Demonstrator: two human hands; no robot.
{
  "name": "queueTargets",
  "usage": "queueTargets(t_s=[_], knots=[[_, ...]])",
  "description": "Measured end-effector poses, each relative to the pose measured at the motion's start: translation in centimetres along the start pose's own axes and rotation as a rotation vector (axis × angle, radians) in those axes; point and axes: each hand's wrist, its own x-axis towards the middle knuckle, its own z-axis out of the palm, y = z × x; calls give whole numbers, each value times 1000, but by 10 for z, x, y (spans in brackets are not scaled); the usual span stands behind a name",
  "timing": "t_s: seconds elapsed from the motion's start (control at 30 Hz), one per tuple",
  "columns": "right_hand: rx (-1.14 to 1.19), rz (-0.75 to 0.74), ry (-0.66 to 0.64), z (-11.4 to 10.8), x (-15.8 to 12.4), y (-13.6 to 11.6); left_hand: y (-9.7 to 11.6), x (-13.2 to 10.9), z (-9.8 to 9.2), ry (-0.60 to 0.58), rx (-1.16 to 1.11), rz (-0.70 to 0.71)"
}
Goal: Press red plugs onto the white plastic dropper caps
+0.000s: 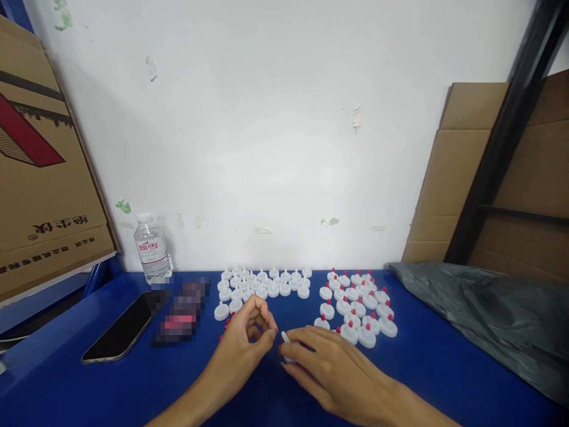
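Observation:
My right hand (329,365) grips a white nozzle cap (285,338); its narrow spout pokes out past the fingertips and the fingers cover most of its base. Close beside it on the left, my left hand (249,332) is closed in a pinch, thumb against fingers. Whatever it may hold is hidden. Small red tips (228,323) lie partly behind my left hand. Beyond it stand several white nozzle caps (272,289) with bare spouts. Farther right is a group of white caps with red tips (366,337) on their spouts, the nearest ones just past my right hand.
A water bottle (152,249) stands against the wall at the left. In front of it lie a black phone (122,329) and a blurred dark packet (183,311). Grey plastic sheeting (480,320) covers the table's right side. Cardboard (48,178) stands at the left edge, more (453,178) at the right.

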Motion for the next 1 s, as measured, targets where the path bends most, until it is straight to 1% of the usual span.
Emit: queueTargets(t_s=[0.2,0.37,0.5,0.7,0.83,1.0], knots=[[-33,14,-27,1,-2,-1,1,1,-1,17,-111,-4],[7,22,-28,7,-2,1,-2,2,-2,-8,-148,-3],[40,16,23,9,-2,3,-2,-1,-2,-22,-164,-37],[42,40,115,9,-3,7,3,1,-2,18,-110,-23],[14,37,163,8,-3,8,4,2,-1,-18,-163,-44],[-26,24,208,9,-4,8,6,2,-1,-21,-200,-48]])
